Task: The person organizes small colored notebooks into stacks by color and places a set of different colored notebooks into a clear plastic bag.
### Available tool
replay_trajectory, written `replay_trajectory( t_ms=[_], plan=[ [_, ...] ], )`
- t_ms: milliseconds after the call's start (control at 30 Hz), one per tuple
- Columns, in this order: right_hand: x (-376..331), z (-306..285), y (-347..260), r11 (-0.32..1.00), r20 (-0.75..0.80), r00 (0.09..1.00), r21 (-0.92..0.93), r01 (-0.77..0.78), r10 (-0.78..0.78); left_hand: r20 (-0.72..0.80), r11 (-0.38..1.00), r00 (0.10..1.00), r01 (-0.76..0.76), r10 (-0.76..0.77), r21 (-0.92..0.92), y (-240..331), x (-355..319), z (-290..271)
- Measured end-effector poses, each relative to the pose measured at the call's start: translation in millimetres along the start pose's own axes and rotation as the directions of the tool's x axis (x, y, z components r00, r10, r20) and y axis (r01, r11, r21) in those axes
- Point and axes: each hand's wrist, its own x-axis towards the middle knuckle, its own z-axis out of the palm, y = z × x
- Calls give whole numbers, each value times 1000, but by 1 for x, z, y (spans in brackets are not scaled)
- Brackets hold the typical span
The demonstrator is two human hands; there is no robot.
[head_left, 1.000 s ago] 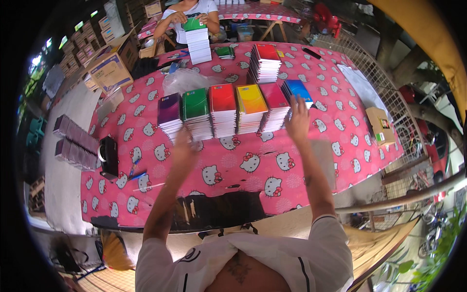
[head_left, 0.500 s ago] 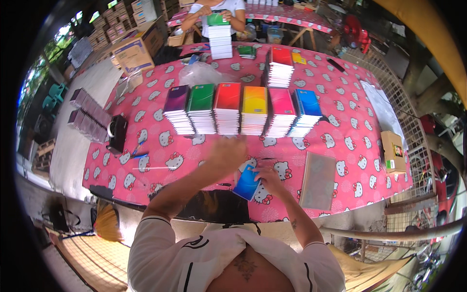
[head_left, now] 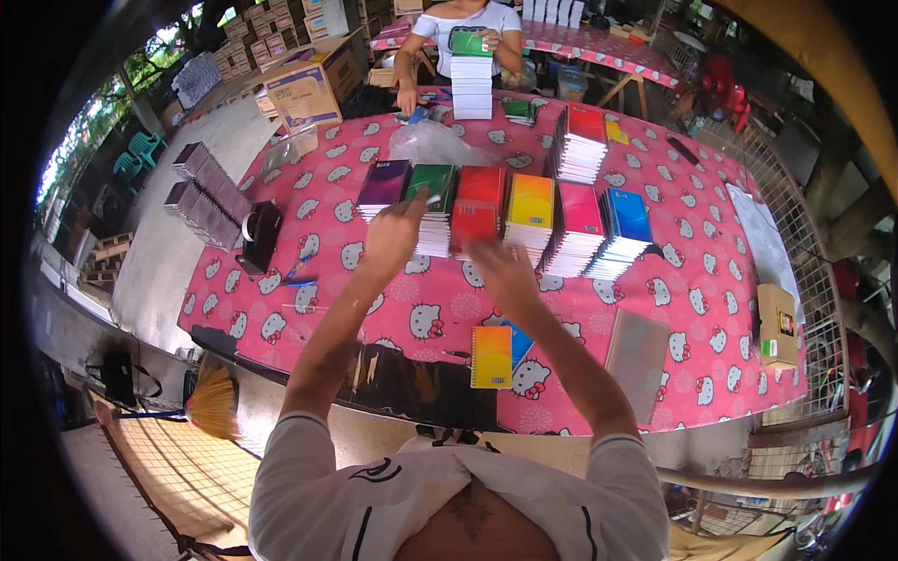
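Note:
A row of notebook stacks crosses the table: purple (head_left: 384, 181), green, red, yellow (head_left: 530, 200), pink (head_left: 580, 205) and blue (head_left: 626, 212). My left hand (head_left: 395, 229) is at the front of the green stack, fingers closed on the edge of its top green notebook (head_left: 432, 180). At the red stack (head_left: 482, 183), my right hand (head_left: 505, 276) is smeared by motion. Its fingers are at the lower edge of a red notebook (head_left: 474, 219), which tips down over the stack's front. Closer to me, a yellow notebook (head_left: 491, 356) partly covers a blue notebook (head_left: 519, 342).
Across the table, a person (head_left: 465, 37) has one hand on a tall stack topped with green (head_left: 471, 89). A clear plastic sheet (head_left: 638, 360) lies at right, near a small carton (head_left: 777, 323). A tape dispenser (head_left: 260, 238) and dark notebook piles (head_left: 201, 201) are at left.
Both my hands have moved forward to the green and red stacks. A yellow notebook now lies over the blue one that my right hand held. The view has shifted slightly.

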Motion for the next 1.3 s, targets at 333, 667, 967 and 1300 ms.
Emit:
replay_trajectory(
  t_ms=[333,667,967,1300],
  plan=[
    [-111,-23,17,790,118,852,325,-519,511,808,914,547,176,217,-365,127,-83,39],
    [-5,-25,67,943,-47,942,28,-332,333,-99,960,957,-265,274,94,49,30,60],
    [-186,28,7,752,182,955,589,-297,235,190,818,873,-316,449,-480,114,-141,-20],
    [-82,-68,158,637,-316,784,-460,-619,534,-240,850,912,-401,333,-343,175,28,58]
  ],
)
